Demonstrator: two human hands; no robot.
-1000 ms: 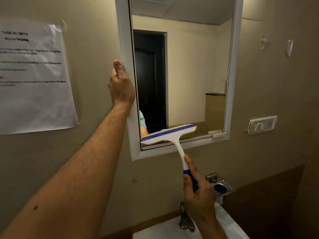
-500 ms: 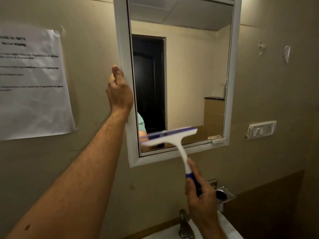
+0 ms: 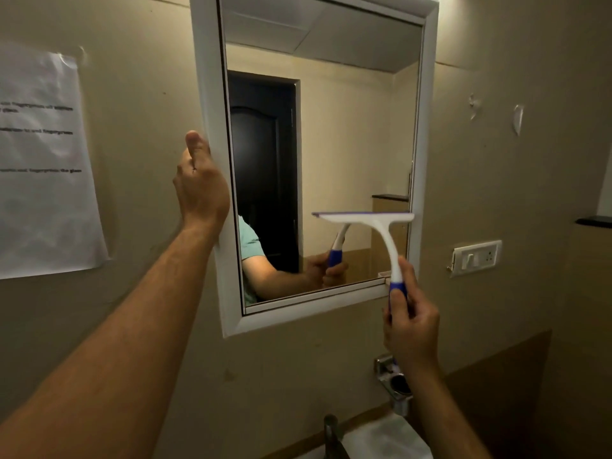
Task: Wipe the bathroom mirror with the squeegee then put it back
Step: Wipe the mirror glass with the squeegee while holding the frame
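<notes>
Gripping the squeegee by its blue handle, my right hand is holding the blade level against the lower right of the mirror, while my left hand is clasping the white frame's left edge, thumb up, fingers wrapped behind it. I am judging that the wiping step is in hand, with the putting back not yet begun. Next I am expecting to need steady, even pressure on the glass, keeping the blade flat and clear of the frame's right side.
</notes>
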